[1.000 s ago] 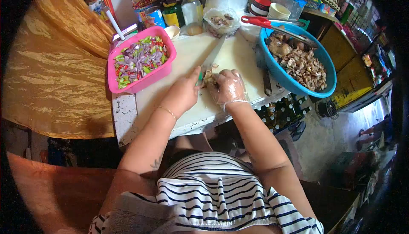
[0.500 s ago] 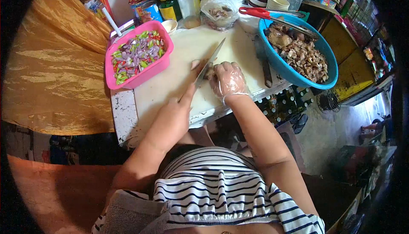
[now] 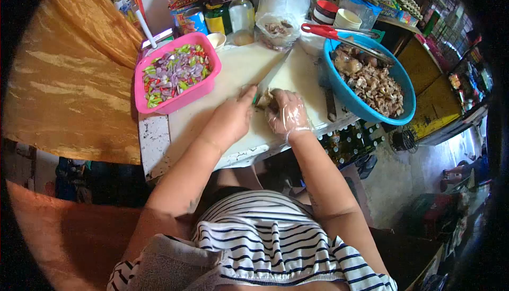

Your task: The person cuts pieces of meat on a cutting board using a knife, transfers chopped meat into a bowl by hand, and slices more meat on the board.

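Note:
My left hand is wrapped round the green handle of a knife, whose blade points up and to the right over the white cutting board. Inside a clear plastic glove, my right hand has its fingers curled over a small piece of meat just right of the knife. A pink tub of chopped onions and peppers stands to the left. To the right is a blue basin of chopped meat, with red-handled tongs across its rim.
A second knife lies at the board's right edge. Behind the board are a plastic bag of meat, a glass bottle, a small bowl and stacked cups. Bottles stand below the table at right.
Between the earlier frames the knife swung clear of the meat and a small piece showed left of it. Now my left hand has moved up and the knife is beside my right fingers again.

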`<action>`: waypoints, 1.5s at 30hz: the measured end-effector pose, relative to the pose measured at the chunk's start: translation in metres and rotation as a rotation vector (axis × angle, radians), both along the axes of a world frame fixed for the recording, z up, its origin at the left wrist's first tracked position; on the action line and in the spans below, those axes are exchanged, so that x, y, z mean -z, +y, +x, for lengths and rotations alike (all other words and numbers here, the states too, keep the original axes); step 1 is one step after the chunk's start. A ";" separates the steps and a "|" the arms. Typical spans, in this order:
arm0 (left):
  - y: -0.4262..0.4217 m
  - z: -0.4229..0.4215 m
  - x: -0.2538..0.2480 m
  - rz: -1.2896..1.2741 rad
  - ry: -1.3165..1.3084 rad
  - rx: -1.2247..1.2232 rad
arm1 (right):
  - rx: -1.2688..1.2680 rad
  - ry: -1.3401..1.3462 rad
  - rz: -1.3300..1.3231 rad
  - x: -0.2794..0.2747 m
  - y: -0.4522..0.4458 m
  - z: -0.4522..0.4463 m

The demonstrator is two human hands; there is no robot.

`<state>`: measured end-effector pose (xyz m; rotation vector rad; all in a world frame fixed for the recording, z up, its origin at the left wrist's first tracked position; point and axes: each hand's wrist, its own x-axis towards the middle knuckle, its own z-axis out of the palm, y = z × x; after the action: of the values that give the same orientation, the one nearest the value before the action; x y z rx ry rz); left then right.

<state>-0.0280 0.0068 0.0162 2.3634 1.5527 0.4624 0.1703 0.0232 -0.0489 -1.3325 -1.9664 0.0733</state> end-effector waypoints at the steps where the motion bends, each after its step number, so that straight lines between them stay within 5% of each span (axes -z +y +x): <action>1: -0.006 -0.001 -0.003 0.055 -0.034 0.008 | -0.012 0.044 0.004 0.003 0.002 0.003; 17: -0.098 -0.036 -0.029 -0.202 0.070 -0.027 | -0.068 0.082 -0.037 0.003 0.004 0.005; 23: -0.027 -0.005 0.007 -0.043 -0.056 -0.010 | -0.044 0.114 0.032 -0.001 -0.003 0.006; 27: -0.036 -0.002 -0.007 0.064 -0.145 0.012 | -0.128 0.175 0.063 0.000 0.001 0.012; 39: -0.077 -0.029 -0.012 -0.168 0.070 0.013 | -0.064 0.159 0.003 0.008 0.006 0.011; 42: -0.061 -0.049 0.008 -0.120 -0.209 0.084 | 0.005 0.144 -0.018 0.006 0.003 0.006; 45: -0.059 -0.022 -0.002 0.016 -0.073 0.020 | -0.027 0.251 -0.052 0.001 0.004 0.002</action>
<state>-0.0504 -0.0517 0.0183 2.3437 1.4975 0.5525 0.1721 0.0272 -0.0502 -1.2633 -1.7805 0.2926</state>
